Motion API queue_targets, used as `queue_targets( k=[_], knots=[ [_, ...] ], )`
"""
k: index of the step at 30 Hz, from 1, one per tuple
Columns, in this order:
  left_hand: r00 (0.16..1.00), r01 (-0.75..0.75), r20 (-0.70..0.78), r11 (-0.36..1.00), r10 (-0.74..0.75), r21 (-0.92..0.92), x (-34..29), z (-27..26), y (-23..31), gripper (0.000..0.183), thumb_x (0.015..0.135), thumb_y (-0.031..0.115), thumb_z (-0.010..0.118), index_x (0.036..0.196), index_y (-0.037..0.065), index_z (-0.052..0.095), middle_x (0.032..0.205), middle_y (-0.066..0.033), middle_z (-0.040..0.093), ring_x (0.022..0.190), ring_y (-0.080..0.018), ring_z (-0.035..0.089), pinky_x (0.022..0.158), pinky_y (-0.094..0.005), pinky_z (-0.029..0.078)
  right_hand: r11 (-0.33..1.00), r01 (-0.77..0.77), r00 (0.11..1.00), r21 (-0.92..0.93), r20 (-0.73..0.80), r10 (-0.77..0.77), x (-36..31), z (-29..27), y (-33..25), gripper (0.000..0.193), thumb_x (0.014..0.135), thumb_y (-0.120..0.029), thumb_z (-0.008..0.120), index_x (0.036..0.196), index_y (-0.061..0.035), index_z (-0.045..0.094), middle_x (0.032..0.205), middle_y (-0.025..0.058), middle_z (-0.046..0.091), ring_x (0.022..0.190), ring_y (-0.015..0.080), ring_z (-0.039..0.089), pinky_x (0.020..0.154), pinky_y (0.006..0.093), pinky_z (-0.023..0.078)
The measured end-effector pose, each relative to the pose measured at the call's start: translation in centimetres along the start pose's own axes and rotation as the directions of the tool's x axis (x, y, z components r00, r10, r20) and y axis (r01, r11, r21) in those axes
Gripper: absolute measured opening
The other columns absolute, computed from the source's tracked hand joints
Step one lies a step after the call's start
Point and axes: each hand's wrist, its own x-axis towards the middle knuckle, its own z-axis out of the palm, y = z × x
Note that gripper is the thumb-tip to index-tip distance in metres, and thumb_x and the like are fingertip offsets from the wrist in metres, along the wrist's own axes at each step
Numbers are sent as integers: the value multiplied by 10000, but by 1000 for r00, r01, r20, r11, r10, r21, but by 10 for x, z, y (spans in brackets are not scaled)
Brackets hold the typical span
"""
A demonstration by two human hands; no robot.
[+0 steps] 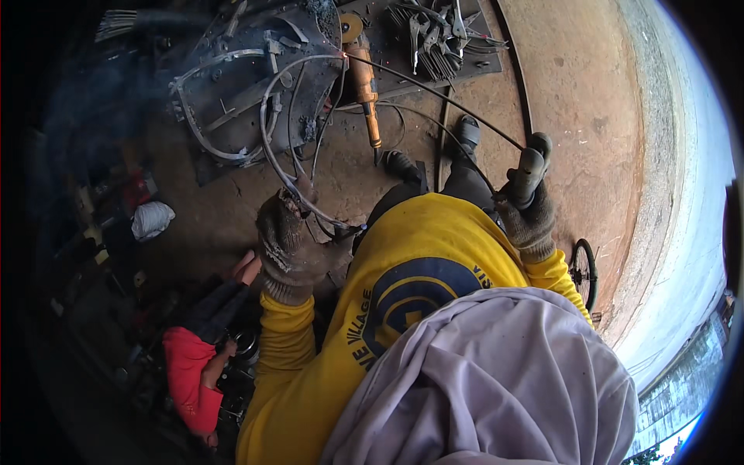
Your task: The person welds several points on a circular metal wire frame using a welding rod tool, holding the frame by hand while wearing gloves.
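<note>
My left hand (291,240), in a worn knit glove, is closed around the lower end of a bent metal rod frame (267,143). Its curved bars reach up over the dark metal worktable (310,101). In my gloved right hand (531,205) is a welding electrode holder (530,169). From it a long thin welding rod (434,91) slants up and left, its far tip at the frame's upper end, where a small orange glow shows. Beside that glow lies an orange angle grinder (362,93).
Several locking pliers (434,35) are heaped at the table's far right. Another bent metal frame (194,128) rests at left. A cable (457,139) runs toward my right hand. At lower left crouches a person in a red shirt (190,380); a bicycle wheel (583,271) is at right.
</note>
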Motion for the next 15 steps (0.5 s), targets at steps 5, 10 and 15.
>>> queue_targets(
  k=[5,10,15],
  knots=[
    [998,-56,18,998,57,-35,7,-5,-5,939,852,471,711,1461,-88,267,1291,-253,523,1096,-426,576,930,-539,470,998,-42,999,-35,5,42,-2,-3,3,492,856,-120,722,1260,86,532,884,55,681,828,142,648,796,289,511],
    [997,-39,-66,999,41,28,1,-1,-2,929,864,461,701,1486,-51,238,1233,-220,582,1075,-404,584,919,-520,475,994,53,998,-97,24,-51,0,-2,1,474,857,-122,717,1247,81,540,891,51,683,826,137,647,795,285,509],
    [998,-8,-62,998,4,-57,15,-9,0,899,860,447,708,1478,-18,251,1263,-213,563,1070,-372,590,903,-487,488,993,53,998,-106,33,-50,2,-4,1,464,859,-129,716,1238,76,544,875,50,682,823,135,648,797,288,511]
  ],
)
